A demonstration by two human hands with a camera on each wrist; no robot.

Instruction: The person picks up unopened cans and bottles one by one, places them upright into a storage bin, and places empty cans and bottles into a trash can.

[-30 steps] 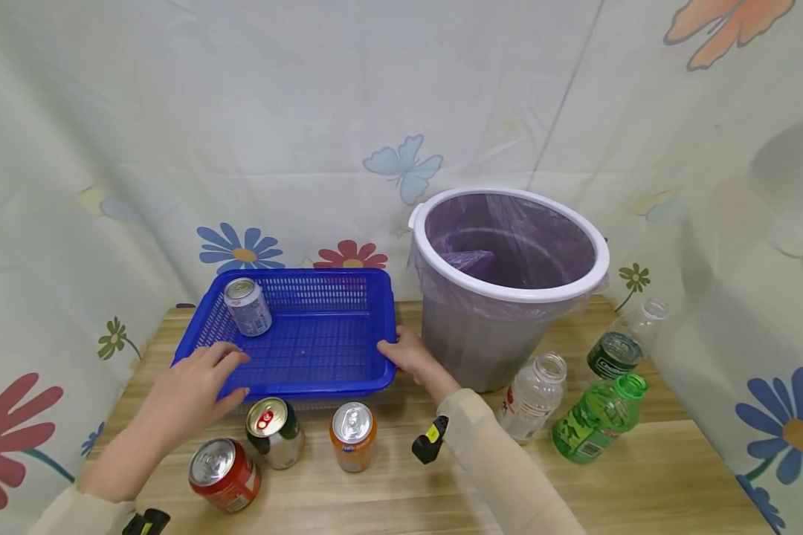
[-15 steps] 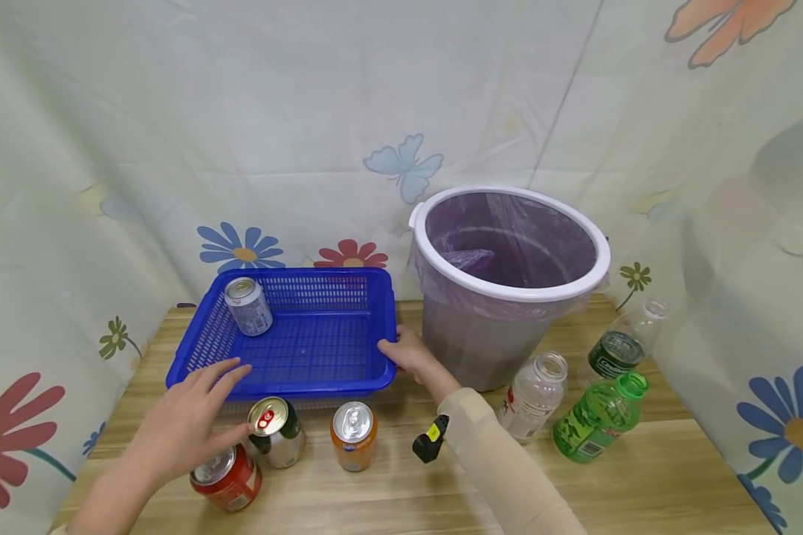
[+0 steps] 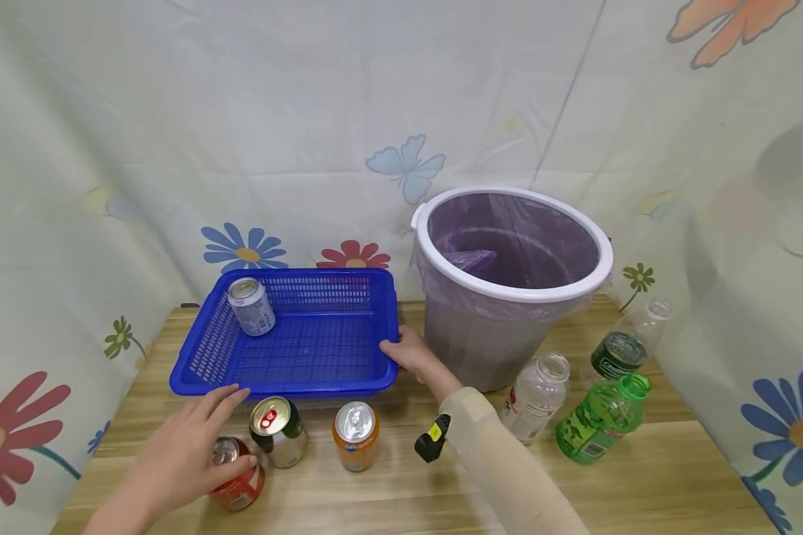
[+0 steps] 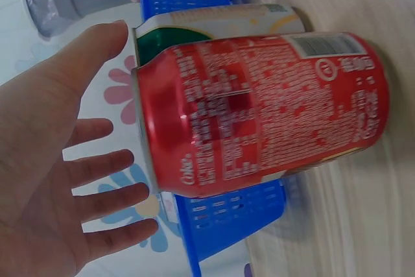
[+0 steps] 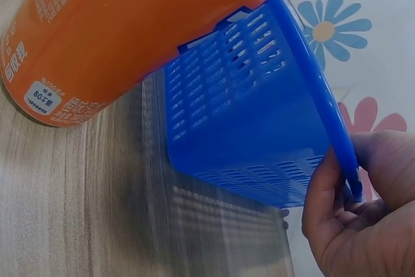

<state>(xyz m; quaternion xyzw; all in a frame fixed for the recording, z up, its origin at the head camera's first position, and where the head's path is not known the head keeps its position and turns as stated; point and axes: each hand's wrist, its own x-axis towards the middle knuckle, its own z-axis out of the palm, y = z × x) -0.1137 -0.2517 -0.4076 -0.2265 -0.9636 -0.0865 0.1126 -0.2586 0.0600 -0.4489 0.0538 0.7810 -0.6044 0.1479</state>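
My left hand (image 3: 181, 453) is over the red Coke can (image 4: 259, 108) at the front left, fingers spread and thumb apart. In the left wrist view its fingertips are right at the can's top rim. My right hand (image 5: 363, 212) grips the rim of the blue plastic basket (image 3: 308, 388) at its right side, thumb on one face and curled fingers on the other. A white-silver can (image 3: 251, 307) leans in the basket's left part. A green-and-silver can (image 3: 278, 432) and an orange Fanta can (image 3: 356, 437) stand before the basket.
A grey bin (image 3: 482, 349) with a white rim and purple liner stands right of the basket. Near it are a clear bottle (image 3: 535, 397), a green bottle (image 3: 602, 420) and a green-labelled bottle (image 3: 621, 349). A patterned cloth (image 3: 294, 111) hangs behind the wooden table (image 3: 401, 494).
My left hand has moved back from the basket's front left corner and down over the Coke can. The right hand stays on the basket rim.
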